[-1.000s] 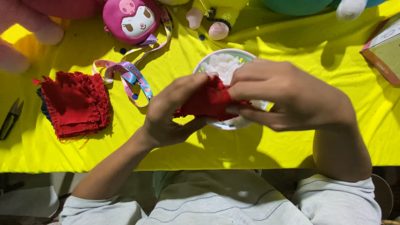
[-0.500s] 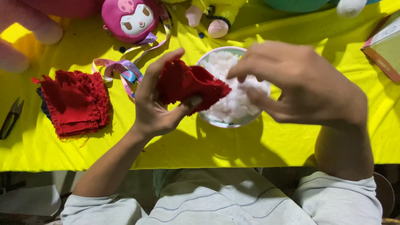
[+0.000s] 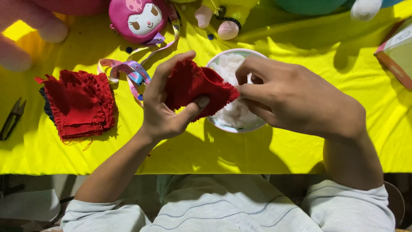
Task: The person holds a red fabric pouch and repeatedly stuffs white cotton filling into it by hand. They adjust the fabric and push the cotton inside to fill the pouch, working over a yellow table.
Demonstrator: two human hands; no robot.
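The right hand (image 3: pixel 296 101) covers the right side of the bowl (image 3: pixel 223 124), so how full it is there cannot be told. The fingertips of that hand are tucked behind the red cloth (image 3: pixel 193 86), and whether they pinch anything is unclear. The cloth hides the left palm. Along the top edge, the pink toy (image 3: pixel 137 19), a green shape (image 3: pixel 309 6) and a pale plush limb (image 3: pixel 25 30) are cut off. The box (image 3: pixel 397 53) runs off the right edge. A dark thing (image 3: pixel 45 107) under the red stack (image 3: pixel 79 103) is mostly hidden.
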